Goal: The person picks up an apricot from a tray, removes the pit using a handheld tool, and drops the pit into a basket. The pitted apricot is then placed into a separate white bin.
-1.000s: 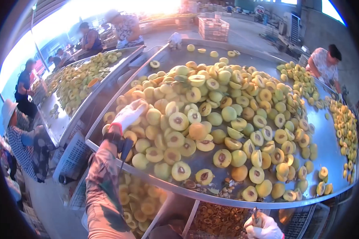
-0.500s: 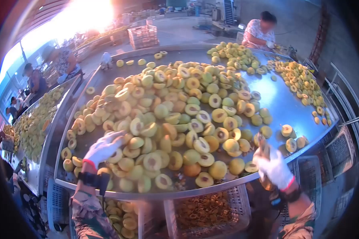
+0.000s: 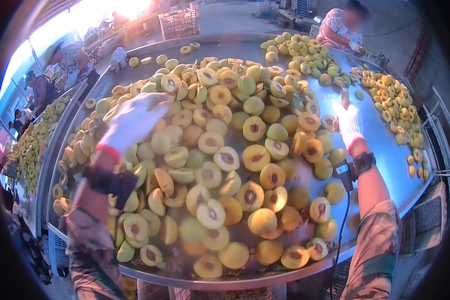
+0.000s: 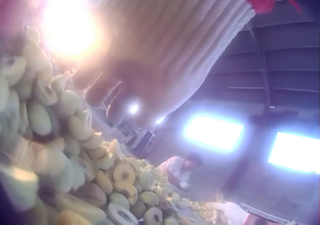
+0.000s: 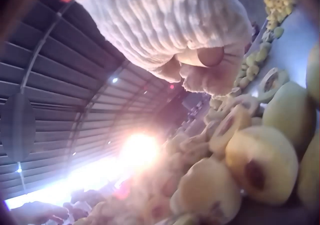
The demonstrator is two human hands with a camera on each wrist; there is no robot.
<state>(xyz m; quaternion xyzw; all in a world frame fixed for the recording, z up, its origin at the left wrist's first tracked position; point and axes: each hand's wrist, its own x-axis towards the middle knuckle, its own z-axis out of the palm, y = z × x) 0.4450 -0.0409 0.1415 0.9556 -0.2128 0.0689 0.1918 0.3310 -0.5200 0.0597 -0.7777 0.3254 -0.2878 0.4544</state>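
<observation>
A large pile of halved yellow-green fruit (image 3: 225,155), several with the stone showing, covers much of a metal table (image 3: 185,282). Over the pile's left side, my white-gloved left hand (image 3: 135,120) has its fingers spread and loosely bent, and holds nothing that I can see. In the left wrist view the same hand (image 4: 150,45) hangs above the fruit (image 4: 122,172). My gloved right hand (image 3: 349,120), at the pile's right edge, grips a small tool with a brownish end (image 3: 344,98). The tool's round handle end (image 5: 210,56) pokes from the curled right hand (image 5: 170,25); its other end is hidden.
More halves (image 3: 392,107) lie along the table's right side, near a person (image 3: 340,30) at the far right corner. A white glove-like item (image 3: 118,58) sits at the far left corner. Another fruit table (image 3: 30,150) and people stand left; a crate (image 3: 178,24) stands behind.
Both hands have moved forward over the table, the right one rising from below the near edge with the tool. The head view has shifted right and closer over the pile.
</observation>
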